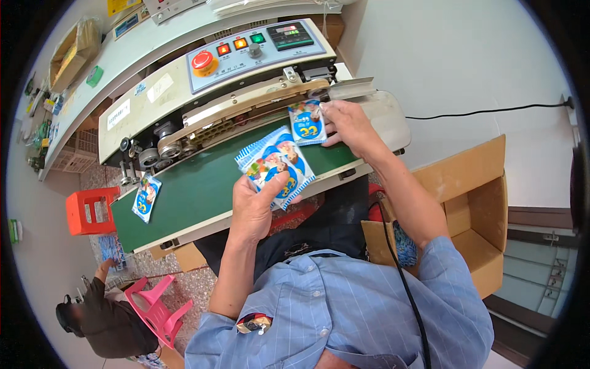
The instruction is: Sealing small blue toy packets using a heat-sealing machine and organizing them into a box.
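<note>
My left hand [251,212] is closed on a fanned stack of blue and white packets [279,166], thumb on top, above the near edge of the green conveyor belt [200,178]. In my right hand [353,126], one more packet [307,128] is pinched by its upper right side. That packet's top edge is at the right end of a band sealing machine [147,101], close to its roller and guide. A separate packet [146,198] lies at the belt's left end, apart from both hands.
An open cardboard box [473,212] stands at my right, with blue packets partly seen inside. The machine's control panel [255,52] has a red stop button [203,61]. At lower left are a red stool [92,211], a pink stool [160,304] and another person [110,320].
</note>
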{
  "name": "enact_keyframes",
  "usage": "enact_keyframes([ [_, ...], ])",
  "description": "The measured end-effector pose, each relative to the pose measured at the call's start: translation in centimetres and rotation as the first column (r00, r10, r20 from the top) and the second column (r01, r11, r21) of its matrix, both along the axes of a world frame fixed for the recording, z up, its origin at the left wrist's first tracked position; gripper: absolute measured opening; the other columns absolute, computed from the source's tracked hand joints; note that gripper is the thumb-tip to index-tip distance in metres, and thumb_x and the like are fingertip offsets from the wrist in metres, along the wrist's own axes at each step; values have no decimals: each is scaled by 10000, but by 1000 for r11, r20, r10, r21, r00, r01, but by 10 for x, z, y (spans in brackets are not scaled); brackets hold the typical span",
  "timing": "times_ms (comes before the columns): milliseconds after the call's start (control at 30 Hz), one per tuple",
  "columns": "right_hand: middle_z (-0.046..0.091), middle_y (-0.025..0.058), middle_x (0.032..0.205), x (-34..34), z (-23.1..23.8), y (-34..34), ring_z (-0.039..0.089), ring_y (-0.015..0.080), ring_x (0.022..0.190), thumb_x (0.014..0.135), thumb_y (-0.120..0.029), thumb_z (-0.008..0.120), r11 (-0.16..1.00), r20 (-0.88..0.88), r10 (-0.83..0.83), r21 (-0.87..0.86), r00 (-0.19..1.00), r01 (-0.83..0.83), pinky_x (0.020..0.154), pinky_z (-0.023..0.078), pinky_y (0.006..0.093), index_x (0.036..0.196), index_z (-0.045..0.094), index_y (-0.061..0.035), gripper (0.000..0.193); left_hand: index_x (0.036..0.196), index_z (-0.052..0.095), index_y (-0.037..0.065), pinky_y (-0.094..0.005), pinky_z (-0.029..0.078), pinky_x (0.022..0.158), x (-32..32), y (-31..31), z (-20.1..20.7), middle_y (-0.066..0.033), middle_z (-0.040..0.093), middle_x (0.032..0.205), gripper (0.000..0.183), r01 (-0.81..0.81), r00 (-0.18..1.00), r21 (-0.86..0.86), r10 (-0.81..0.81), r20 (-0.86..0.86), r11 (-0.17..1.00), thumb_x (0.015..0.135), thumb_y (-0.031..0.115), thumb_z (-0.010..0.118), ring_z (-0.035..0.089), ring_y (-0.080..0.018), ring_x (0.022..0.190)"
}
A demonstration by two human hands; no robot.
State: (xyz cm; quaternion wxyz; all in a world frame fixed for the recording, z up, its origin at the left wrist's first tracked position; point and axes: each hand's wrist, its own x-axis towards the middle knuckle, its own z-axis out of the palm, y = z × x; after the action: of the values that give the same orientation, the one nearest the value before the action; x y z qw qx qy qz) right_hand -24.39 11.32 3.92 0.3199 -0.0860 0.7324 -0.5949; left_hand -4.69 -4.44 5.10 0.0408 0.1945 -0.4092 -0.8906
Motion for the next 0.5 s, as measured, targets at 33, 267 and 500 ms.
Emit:
enact_keyframes([
  [33,664,93,1019,7,7,-2,670,156,849,1020,-307,518,1000,5,11,-1,1000,-11,654,605,306,1170,611,0,354,1177,603,-23,-312,625,602,-1,1,2,-128,697,1059,342,-32,999,21,32,-6,999,869,54,730,716,-193,851],
  [267,676,88,1048,74,28,10,656,137,928,1023,-319,533,952,-19,247,-182,969,-246,754,561,279,1199,607,1,373,1097,656,11,-272,593,545,-4,7,2,-97,721,977,320,-103,991,-114,112,68,988,815,74,794,713,-160,760],
  [500,687,72,1080,84,10,11,669,130,949,1025,-223,540,907,120,199,-399,973,-137,776,584,287,1216,614,10,310,1121,658,24,-271,590,537,-8,8,1,-79,722,1004,304,-94,995,-94,97,27,991,857,132,765,711,-147,802],
])
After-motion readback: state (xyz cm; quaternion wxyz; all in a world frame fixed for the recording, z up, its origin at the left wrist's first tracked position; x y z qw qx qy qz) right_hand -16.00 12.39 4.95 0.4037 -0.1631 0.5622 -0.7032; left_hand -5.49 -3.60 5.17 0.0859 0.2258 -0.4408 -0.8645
